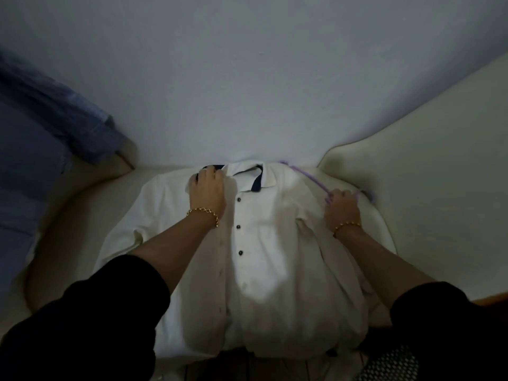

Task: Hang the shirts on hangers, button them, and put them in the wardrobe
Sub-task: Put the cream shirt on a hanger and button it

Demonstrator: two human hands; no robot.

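My white shirt [275, 243] lies spread front-up on the cream sofa [110, 199]. A lilac hanger [310, 178] pokes out at its shoulder; blue cloth [68, 119] lies at my left.

Plain pale wall [247, 78], unmarked, fills the upper field. Below it stands a cream upholstered sofa [428, 166]; its padded side rises in a curve at right and a rounded arm shows at left. Blurred blue cloth [41, 125] lies over the left end; its kind cannot be told. A dark floor strip [220, 371] shows at the bottom edge. Lighting is dim, with one brighter patch at centre.
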